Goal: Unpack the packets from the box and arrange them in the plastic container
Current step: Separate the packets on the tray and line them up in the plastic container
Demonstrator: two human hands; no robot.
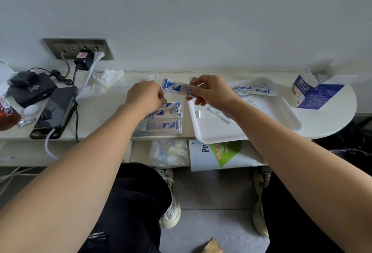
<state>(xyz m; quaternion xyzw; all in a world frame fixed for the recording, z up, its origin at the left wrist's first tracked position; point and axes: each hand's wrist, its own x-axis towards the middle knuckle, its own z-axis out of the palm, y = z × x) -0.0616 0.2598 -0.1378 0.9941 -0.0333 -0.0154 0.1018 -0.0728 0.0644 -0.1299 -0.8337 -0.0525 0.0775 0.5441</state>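
Note:
My right hand (209,91) pinches a blue and white packet (177,88), lifted above the shelf between the pile and the tray. My left hand (146,95) reaches down onto a pile of similar packets (171,111) in clear wrapping on the shelf; its fingertips are curled at the top of the pile, and whether they grip one is hidden. The white plastic container (221,134), a shallow tray, lies to the right with several packets (253,89) at its far edge. The opened blue and white box (308,93) stands at the far right.
A phone (56,109), a black case (32,89), cables and a wall socket with plugs (84,55) crowd the left of the shelf. A crumpled tissue (104,81) lies behind. A booklet (219,154) and a plastic bag (171,152) sit on the lower shelf.

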